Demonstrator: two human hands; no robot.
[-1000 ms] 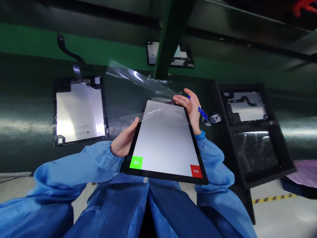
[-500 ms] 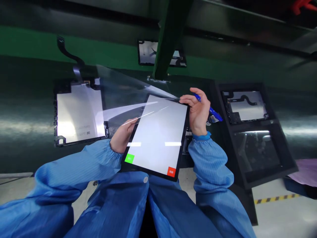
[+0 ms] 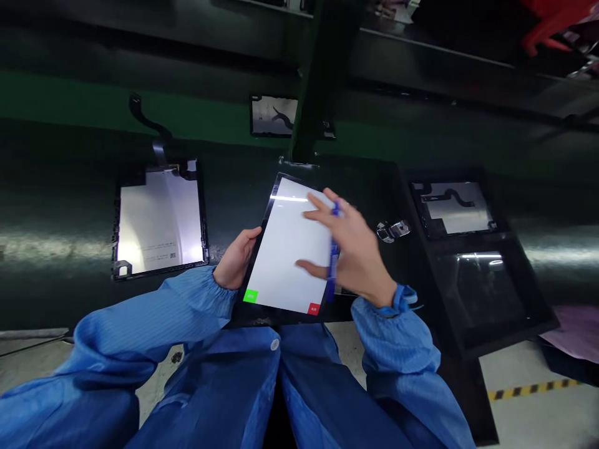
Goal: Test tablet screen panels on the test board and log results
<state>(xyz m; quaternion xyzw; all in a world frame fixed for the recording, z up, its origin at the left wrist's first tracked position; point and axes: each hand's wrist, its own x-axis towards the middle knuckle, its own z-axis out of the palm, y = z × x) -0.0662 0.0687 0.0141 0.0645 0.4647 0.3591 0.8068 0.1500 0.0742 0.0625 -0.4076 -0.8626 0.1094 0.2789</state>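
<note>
A tablet [image 3: 281, 249] is tilted in front of me, its screen lit white with a green box at the lower left and a red box at the lower right. My left hand [image 3: 236, 259] is closed around its left edge, thumb along the bezel. Over the right side of the screen is my right hand [image 3: 358, 249], a blue pen [image 3: 331, 274] tucked in it. Its thumb and several fingers are spread above the glass; whether they touch it I cannot tell. That hand hides the tablet's right edge.
To the left lies a screen panel [image 3: 161, 218] with a ribbon cable. Another panel [image 3: 274, 115] lies behind the dark green post [image 3: 309, 93]. At right, a black tray [image 3: 452, 299] holds a panel [image 3: 461, 215] and clear glass. A shiny metal piece [image 3: 393, 231] lies beside my right hand.
My right hand has moved left and down from the tablet's upper right corner to over the screen. The clear film it held up no longer shows raised. My left hand keeps its hold.
</note>
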